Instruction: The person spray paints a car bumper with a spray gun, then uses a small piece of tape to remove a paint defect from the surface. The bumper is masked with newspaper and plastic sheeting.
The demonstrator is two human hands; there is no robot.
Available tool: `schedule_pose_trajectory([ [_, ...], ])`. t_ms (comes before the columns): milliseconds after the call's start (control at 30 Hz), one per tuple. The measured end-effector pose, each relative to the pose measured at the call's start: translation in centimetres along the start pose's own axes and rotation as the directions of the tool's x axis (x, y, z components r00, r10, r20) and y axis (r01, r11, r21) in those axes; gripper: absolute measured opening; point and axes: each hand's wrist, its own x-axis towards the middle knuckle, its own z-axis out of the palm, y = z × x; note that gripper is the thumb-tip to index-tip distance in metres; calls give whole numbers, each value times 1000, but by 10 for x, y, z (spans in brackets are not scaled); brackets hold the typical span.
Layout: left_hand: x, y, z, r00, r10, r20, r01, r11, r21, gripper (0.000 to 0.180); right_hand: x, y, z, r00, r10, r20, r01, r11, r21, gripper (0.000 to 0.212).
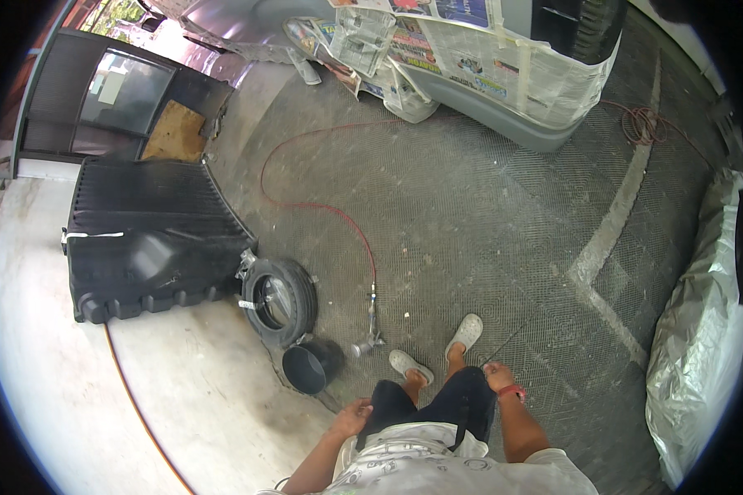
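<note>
My left hand [354, 416] hangs beside my dark shorts, its fingers loosely apart with nothing visible in them. On the other side, my right hand [498, 377], with a red band at the wrist, is curled near my thigh; what it holds, if anything, is hidden. A thin dark line shows on the floor by its fingertips, and I cannot tell whether it is an object or a seam. Ahead of my left foot a metal spray gun [368, 343] lies on the floor, joined to a red air hose [338, 209]. Neither hand touches it.
A black bucket [307, 369] and a tire [304, 289] stand at the left, beside a large black ribbed plastic liner [153, 194]. Ahead is a grey vehicle panel masked with newspaper [470, 62]. Coiled hose [642, 125] lies far right; a silvery plastic cover [692, 355] drapes along the right.
</note>
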Motion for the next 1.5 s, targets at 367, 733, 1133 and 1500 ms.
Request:
schedule_pose_trajectory([
  [367,60,-30,22,994,111,11,-111,993,38,46,-9,-15,50,959,22,281,1,997,-78,61],
  [733,332,-126,48,948,42,317,-297,484,823,42,-31,-46,127,996,-79,-36,50,856,-514,61],
  [1133,598,-178,64,890,35,455,-408,-385,828,85,-31,-90,118,978,-200,-60,138,836,-531,52],
  [1500,541,-116,46,765,81,639,-609,-231,759,78,-47,-91,156,950,-253,-183,138,866,-481,41],
])
